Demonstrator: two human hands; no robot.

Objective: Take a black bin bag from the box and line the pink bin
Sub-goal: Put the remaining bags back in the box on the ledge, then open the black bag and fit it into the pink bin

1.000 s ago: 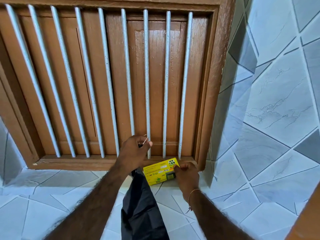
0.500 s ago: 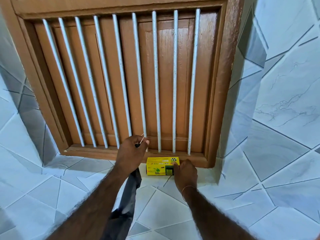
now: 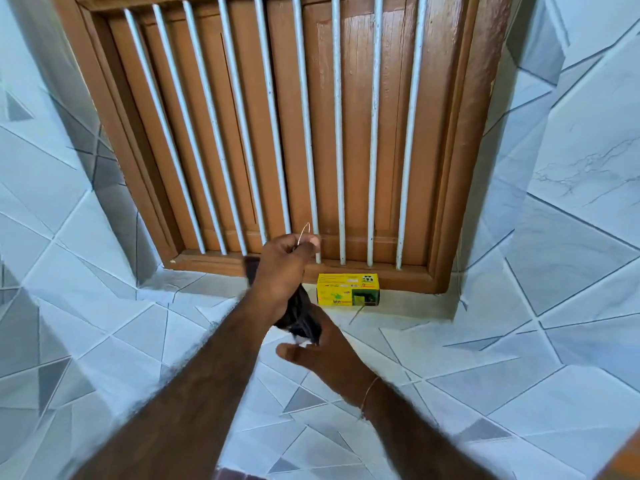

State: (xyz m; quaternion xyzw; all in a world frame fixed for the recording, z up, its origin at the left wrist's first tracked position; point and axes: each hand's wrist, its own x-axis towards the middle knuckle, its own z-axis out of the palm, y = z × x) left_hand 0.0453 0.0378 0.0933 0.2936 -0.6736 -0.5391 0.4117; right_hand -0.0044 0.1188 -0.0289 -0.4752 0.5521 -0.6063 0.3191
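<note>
My left hand is raised in front of the window sill and is shut on a bunched black bin bag, which hangs down from the fist. A thin wire loop sticks up from its fingertips. My right hand is just below, thumb spread, with the bag's lower end lying against its palm. Its fingers are hidden behind the bag. The yellow and green bin bag box lies on the tiled ledge under the window, untouched. The pink bin is out of view.
A brown wooden window with white vertical bars fills the wall ahead. Pale blue tiled walls close in on both sides. A brown wooden edge shows at the bottom right corner.
My right hand has left the box and come back under the left hand. The bag, which hung long, is now bunched up. The view has pulled back from the window.
</note>
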